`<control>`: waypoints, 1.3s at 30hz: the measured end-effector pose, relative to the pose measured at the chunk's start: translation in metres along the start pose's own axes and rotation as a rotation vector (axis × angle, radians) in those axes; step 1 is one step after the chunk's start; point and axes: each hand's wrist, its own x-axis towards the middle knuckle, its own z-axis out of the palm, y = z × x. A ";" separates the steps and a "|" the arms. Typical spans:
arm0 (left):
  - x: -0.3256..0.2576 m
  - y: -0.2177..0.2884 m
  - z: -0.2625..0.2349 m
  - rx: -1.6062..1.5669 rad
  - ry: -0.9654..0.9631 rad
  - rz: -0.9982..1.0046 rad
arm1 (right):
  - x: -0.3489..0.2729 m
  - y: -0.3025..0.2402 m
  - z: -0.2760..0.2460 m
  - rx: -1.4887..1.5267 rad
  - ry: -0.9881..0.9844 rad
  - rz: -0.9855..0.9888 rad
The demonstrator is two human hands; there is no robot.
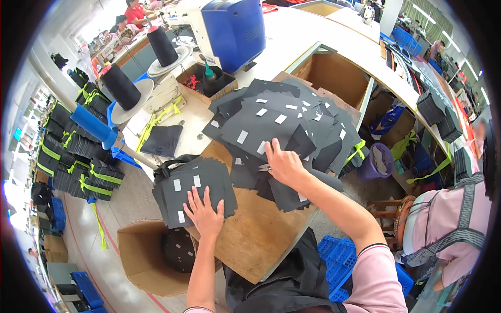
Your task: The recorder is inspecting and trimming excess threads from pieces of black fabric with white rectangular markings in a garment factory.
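My left hand point(205, 213) lies flat with spread fingers on a small stack of black fabric panels point(168, 195) that bear white labels. Over the larger heap of black labelled panels point(250, 121), my right hand point(283, 163) stretches its index finger onto the top panels. Its other fingers are curled round small metal thread snips point(265, 167), whose blades stick out to the left; the rest of the snips is hidden by the hand. A black strap lies along the far edge of the left stack.
A wooden board point(255, 229) lies under both stacks. Behind stand black thread cones point(120, 86) and a blue-and-white sewing machine point(232, 34). A cardboard box point(138, 255) sits below left, a purple basket point(377, 160) and blue crate point(334, 258) to the right. A co-worker point(449, 224) is close on the right.
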 end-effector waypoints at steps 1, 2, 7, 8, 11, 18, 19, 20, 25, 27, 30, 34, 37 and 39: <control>-0.001 0.000 -0.001 0.017 0.028 0.006 | -0.001 0.000 0.004 -0.080 0.001 -0.046; -0.003 0.001 -0.002 0.017 0.024 0.005 | -0.003 0.001 0.009 -0.159 0.002 -0.091; -0.001 -0.001 0.000 0.027 0.040 0.016 | -0.018 0.021 0.007 0.041 0.212 -0.159; -0.002 -0.005 0.002 0.031 0.039 0.009 | -0.030 0.013 0.005 0.045 0.211 -0.165; -0.001 -0.009 0.003 -0.021 0.032 0.005 | -0.079 -0.012 -0.002 0.145 0.137 -0.181; -0.033 0.015 -0.024 -0.660 -0.013 -0.063 | -0.194 -0.065 -0.007 0.312 0.074 -0.224; -0.037 0.024 -0.029 -0.516 0.058 0.034 | -0.199 -0.067 -0.011 0.321 0.114 -0.219; -0.043 0.032 -0.032 -0.514 0.044 0.022 | -0.205 -0.069 -0.013 0.328 0.156 -0.214; -0.046 0.049 -0.031 -0.232 -0.111 0.081 | -0.237 -0.068 -0.033 0.344 -0.245 -0.236; -0.039 0.053 -0.036 -0.208 -0.194 0.046 | -0.241 -0.066 -0.049 0.280 -0.272 -0.230; -0.034 0.055 -0.038 -0.255 -0.295 0.006 | -0.237 -0.064 -0.067 0.366 -0.438 -0.107; -0.029 0.051 -0.035 -0.457 -0.362 -0.065 | -0.194 -0.070 -0.043 0.669 0.040 0.161; -0.035 0.067 -0.038 -0.514 -0.218 -0.009 | -0.156 -0.065 0.004 0.662 0.133 0.290; -0.042 0.063 -0.040 -0.475 -0.135 0.080 | -0.142 -0.067 0.014 0.661 0.139 0.329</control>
